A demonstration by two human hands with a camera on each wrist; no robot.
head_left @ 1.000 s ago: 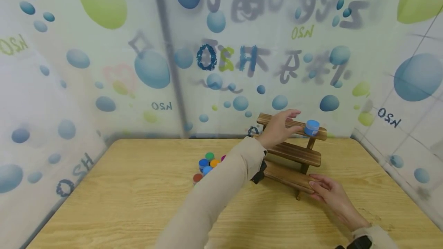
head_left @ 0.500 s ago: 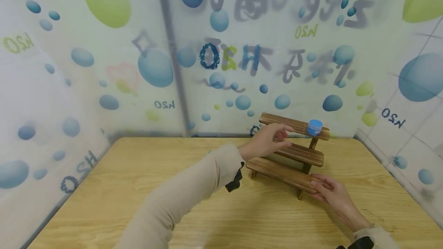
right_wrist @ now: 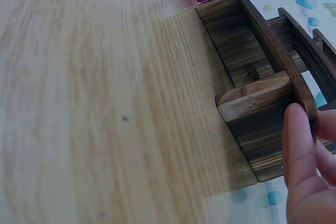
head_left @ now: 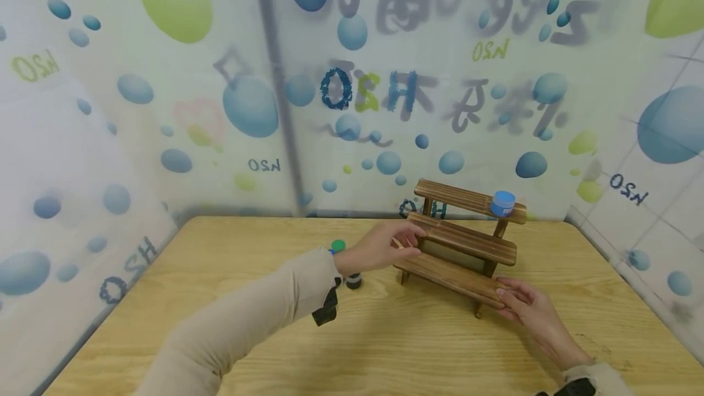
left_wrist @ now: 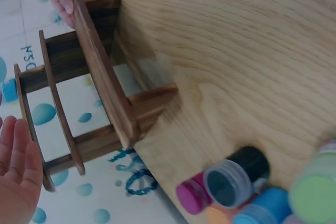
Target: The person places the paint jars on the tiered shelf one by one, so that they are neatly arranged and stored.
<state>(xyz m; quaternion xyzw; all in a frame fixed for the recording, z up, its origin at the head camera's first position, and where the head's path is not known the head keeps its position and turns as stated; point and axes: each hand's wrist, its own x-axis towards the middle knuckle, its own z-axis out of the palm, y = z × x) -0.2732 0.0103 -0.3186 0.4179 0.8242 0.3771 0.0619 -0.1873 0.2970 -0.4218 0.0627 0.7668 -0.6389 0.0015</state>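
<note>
A three-tier wooden stand [head_left: 464, 239] is at the right of the table. On the right end of its top tier sits a small blue jar [head_left: 503, 204]. My right hand [head_left: 532, 313] pinches the right end of the lowest board, with the thumb on one face in the right wrist view. Holding nothing, my left hand [head_left: 379, 248] hovers by the left end of the lower boards, fingers loosely bent. Partly hidden behind that hand and wrist are paint jars, among them a green-lidded jar [head_left: 338, 245] and a black jar [head_left: 354, 281].
In the left wrist view a magenta jar [left_wrist: 192, 195], a blue jar [left_wrist: 266, 207] and a light green jar [left_wrist: 318, 192] cluster together on the table [left_wrist: 247, 66]. A patterned wall covering [head_left: 363, 157] stands behind the table.
My left hand has drawn away from the blue jar on the top tier, moving left and down towards the paint jars. The right hand keeps its hold on the stand.
</note>
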